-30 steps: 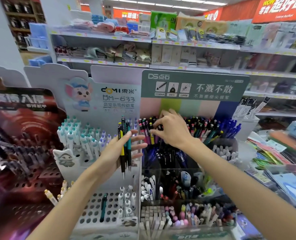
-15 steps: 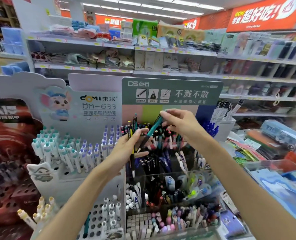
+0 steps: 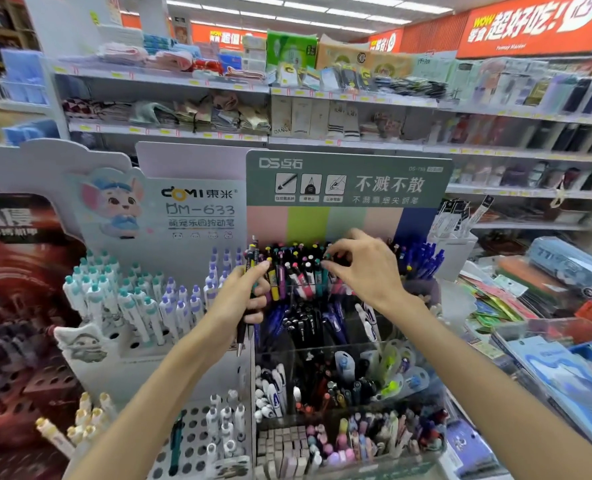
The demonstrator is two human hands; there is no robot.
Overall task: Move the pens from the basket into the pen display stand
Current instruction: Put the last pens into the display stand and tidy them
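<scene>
Top tier of the pen display stand (image 3: 350,181) is packed: upright pens (image 3: 298,268) shoulder to shoulder, blue pens (image 3: 422,261) crowding the right end. Green header card walls off the back. Approach is open from the front and above only; white pen rack (image 3: 142,306) blocks the left.

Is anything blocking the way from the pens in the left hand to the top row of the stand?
Nothing visible. The left hand holds its pens right beside the top row, where the right hand is working among standing pens.
</scene>
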